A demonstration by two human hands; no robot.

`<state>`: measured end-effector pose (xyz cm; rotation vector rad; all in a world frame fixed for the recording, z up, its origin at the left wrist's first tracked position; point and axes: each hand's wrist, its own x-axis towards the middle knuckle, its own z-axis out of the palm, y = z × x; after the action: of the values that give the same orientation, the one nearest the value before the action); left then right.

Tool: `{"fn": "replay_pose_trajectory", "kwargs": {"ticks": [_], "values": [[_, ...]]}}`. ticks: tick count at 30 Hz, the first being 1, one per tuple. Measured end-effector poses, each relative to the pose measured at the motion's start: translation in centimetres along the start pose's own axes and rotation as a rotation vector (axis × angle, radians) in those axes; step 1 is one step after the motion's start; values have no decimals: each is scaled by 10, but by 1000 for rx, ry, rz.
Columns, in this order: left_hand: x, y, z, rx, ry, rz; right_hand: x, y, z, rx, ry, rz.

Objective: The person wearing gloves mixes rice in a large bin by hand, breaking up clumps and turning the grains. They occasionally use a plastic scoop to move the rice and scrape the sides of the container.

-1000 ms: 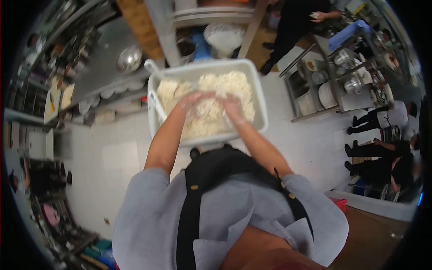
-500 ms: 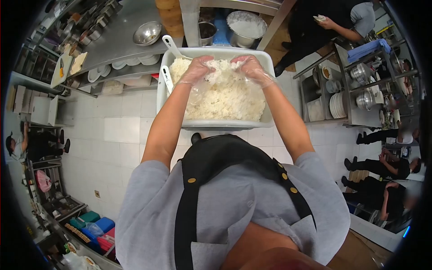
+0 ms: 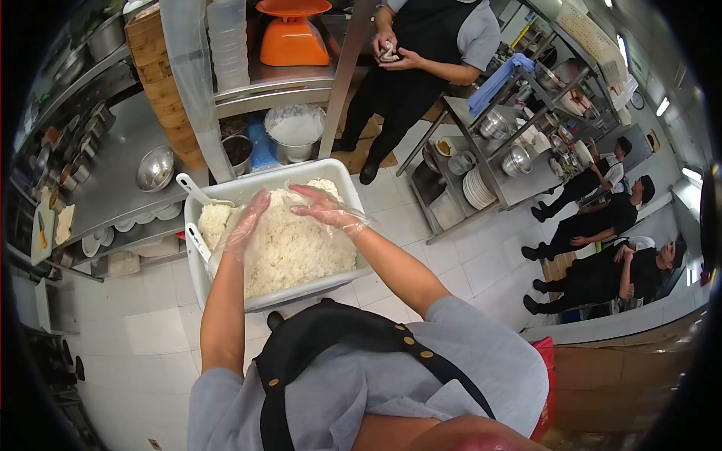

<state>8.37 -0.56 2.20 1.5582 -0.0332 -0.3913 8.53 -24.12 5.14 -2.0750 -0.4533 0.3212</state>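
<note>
A large white tub (image 3: 351,179) holds a heap of cooked white rice (image 3: 297,252). Over its left part is my left hand (image 3: 247,223), in a clear plastic glove, fingers stretched out and palm turned inward. My right hand (image 3: 329,211), gloved the same way, hovers at or just above the rice with fingers spread. Neither hand holds anything I can see; whether the fingertips touch the rice is hard to tell. A white rice paddle (image 3: 191,186) leans at the far left corner, and a second paddle (image 3: 198,242) rests along the left wall.
Behind the tub stand a metal pot of white powder (image 3: 295,131), an orange scale (image 3: 294,39) and stacked bamboo steamers (image 3: 167,83). A steel counter with a bowl (image 3: 155,169) is at left. A co-worker (image 3: 421,60) stands beyond; more people are right, past a rack (image 3: 496,184).
My view has turned, so the tub appears lower and further left. Both hands, earlier curled in the rice at the far side, now have fingers extended. The co-worker's hands have come together around a small object.
</note>
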Motion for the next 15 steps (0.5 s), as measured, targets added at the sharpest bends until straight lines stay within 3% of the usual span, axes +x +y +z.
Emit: {"fn": "replay_pose_trajectory", "kwargs": {"ticks": [4, 7, 8, 11, 15], "values": [[-17, -5, -1, -96, -22, 77, -5, -1, 3, -96, -18, 101], [-38, 13, -4, -49, 42, -24, -3, 11, 3, -117, -60, -92], [-43, 16, -5, -36, 62, -72, -3, 7, 6, 89, -43, -7], [-35, -4, -14, -47, 40, 4, 12, 20, 20, 210, -4, 229], [-48, 1, -12, -331, 38, 73, 23, 0, 25, -142, 25, 257]]}}
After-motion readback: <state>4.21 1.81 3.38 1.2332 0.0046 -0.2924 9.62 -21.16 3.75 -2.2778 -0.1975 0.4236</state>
